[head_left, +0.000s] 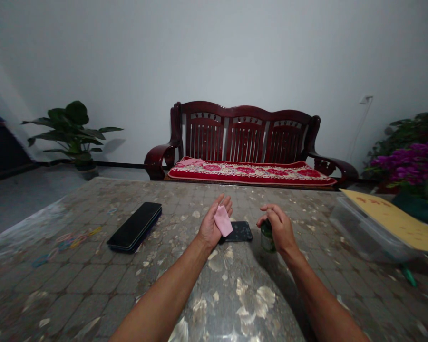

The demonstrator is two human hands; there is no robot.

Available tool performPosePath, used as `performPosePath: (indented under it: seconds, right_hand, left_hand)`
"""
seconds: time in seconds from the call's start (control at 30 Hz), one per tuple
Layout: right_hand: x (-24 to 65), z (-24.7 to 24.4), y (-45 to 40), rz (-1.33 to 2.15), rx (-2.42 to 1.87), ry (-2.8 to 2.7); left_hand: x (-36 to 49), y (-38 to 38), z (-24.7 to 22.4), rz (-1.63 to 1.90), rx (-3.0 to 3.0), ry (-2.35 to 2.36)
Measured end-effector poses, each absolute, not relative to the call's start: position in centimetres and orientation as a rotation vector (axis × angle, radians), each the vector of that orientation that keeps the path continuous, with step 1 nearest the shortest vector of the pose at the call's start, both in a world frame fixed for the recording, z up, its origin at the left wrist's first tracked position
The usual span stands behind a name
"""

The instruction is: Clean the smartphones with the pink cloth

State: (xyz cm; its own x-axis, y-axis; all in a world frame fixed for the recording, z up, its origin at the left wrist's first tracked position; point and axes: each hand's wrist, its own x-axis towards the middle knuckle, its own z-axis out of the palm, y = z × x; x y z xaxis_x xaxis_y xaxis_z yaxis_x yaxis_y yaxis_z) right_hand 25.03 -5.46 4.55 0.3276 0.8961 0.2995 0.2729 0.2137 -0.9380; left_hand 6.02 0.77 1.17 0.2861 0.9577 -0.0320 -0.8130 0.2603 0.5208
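One plain pale-pink cloth (223, 221), left fingers (229, 204) loosely extended, right fingers (275, 210) gripping greenish jar (267, 242)

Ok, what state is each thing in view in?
Pink cloth: in left hand
Green jar: upright, right hand around top
Phone: lying flat
Black case: lying flat
Rubber bands: scattered
Plastic box: yellow sheet on top
Wall socket: cord plugged in
Wooden bench: seat covered

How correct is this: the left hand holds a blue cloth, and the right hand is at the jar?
The colour is wrong: the cloth is pink, not blue, as the head view shows. The left hand does hold it, and the right hand is at the jar.
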Motion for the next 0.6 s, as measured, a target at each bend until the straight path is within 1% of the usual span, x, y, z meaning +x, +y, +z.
performPosePath:
  seconds: [0.6]
  right_hand:
    - [24.97, 4.36, -5.61, 0.682, -1.299, -1.179]
  left_hand:
    - [5.96, 0.95, 0.85, 1.251, 0.455, 0.372]
